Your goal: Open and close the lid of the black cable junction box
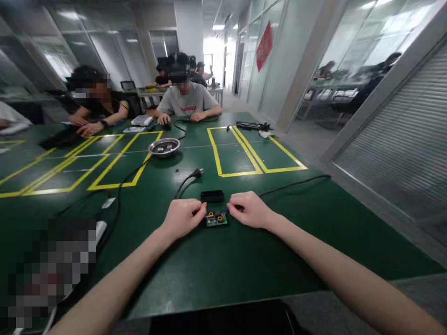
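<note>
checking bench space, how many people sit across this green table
2: a person in black at the left, a person in a grey shirt at the centre. A white sleeve at the left edge may be a third.

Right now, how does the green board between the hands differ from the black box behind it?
The green board shows round parts on top; the black box is plain. The left hand and right hand touch the board; nobody touches the box. Both are small and lie on the table.

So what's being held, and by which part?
A small green circuit board on the table: left hand grips its left end, right hand its right end.
</note>
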### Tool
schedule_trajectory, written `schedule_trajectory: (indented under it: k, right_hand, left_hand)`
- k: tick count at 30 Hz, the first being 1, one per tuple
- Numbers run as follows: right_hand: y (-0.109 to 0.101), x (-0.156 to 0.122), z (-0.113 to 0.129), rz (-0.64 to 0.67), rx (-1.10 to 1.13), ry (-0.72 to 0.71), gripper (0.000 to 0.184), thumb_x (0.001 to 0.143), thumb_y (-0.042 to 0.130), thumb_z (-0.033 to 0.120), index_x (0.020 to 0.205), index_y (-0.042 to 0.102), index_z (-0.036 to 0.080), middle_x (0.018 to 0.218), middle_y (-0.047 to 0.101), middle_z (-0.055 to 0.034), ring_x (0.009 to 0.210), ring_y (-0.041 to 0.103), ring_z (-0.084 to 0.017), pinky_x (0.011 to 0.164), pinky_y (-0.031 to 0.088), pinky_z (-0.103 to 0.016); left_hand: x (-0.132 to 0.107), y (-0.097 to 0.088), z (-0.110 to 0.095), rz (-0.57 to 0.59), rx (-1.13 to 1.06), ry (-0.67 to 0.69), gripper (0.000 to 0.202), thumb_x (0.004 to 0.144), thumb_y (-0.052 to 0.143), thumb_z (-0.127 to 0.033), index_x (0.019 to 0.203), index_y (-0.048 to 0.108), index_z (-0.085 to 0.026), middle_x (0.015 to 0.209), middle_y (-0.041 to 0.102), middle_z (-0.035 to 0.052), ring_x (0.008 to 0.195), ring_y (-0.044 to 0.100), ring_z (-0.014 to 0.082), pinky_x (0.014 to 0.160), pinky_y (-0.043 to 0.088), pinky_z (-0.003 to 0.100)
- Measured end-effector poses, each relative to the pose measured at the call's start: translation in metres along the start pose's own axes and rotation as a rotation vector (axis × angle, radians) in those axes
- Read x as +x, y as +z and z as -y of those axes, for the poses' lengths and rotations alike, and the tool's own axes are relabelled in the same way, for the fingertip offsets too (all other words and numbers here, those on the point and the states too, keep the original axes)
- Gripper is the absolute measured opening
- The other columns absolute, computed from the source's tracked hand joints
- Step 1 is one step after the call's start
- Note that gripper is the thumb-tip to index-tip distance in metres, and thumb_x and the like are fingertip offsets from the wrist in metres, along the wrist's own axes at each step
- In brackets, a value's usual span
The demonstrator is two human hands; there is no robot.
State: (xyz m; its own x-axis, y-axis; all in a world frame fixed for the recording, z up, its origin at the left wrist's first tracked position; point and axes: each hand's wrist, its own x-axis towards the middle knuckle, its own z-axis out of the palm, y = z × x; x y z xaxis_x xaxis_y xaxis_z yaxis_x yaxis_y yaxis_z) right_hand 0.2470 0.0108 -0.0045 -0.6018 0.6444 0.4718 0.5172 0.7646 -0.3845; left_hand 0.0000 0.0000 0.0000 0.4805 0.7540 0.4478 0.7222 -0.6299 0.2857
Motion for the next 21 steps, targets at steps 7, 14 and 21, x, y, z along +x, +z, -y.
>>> schedule_trajectory:
  k: [7, 14, 21]
  right_hand:
    - [-0.005, 0.001, 0.001, 0.050, -0.041, 0.067, 0.034, 0.092, 0.050, 0.020, 0.058, 0.046, 0.020, 0.059, 0.050, 0.0008, 0.054, 0.043, -0.011, 0.058, 0.029, -0.025]
    - [-0.007, 0.003, 0.005, 0.138, -0.057, 0.103, 0.034, 0.094, 0.051, 0.020, 0.060, 0.050, 0.019, 0.061, 0.054, -0.0004, 0.056, 0.046, -0.012, 0.059, 0.030, -0.026]
    - [-0.012, 0.005, 0.006, 0.175, -0.043, 0.133, 0.035, 0.093, 0.052, 0.018, 0.058, 0.047, 0.019, 0.059, 0.054, -0.0002, 0.056, 0.046, -0.011, 0.060, 0.030, -0.025]
  left_hand:
    - [0.000, 0.001, 0.000, 0.047, 0.019, -0.057, 0.052, 0.100, 0.041, -0.036, 0.051, 0.041, -0.018, 0.047, 0.046, -0.0012, 0.046, 0.040, 0.0104, 0.054, 0.020, 0.027]
    - [0.001, -0.001, 0.003, 0.031, 0.048, -0.133, 0.053, 0.097, 0.043, -0.043, 0.050, 0.038, -0.018, 0.044, 0.040, -0.0026, 0.043, 0.034, 0.0101, 0.053, 0.018, 0.027]
    - [0.002, -0.003, 0.002, 0.073, 0.055, -0.156, 0.052, 0.097, 0.042, -0.043, 0.050, 0.039, -0.019, 0.044, 0.041, -0.0020, 0.043, 0.037, 0.0108, 0.054, 0.019, 0.027]
